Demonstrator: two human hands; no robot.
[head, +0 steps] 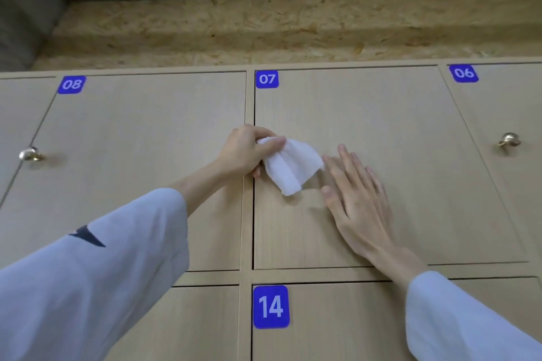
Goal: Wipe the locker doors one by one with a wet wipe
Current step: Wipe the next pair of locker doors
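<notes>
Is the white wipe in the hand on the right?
No, the left hand pinches the wet wipe, while the right hand lies flat on door 07.

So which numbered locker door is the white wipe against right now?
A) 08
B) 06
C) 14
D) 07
D: the left hand pinches the wet wipe over the door labelled 07, beside the open right hand.
</notes>
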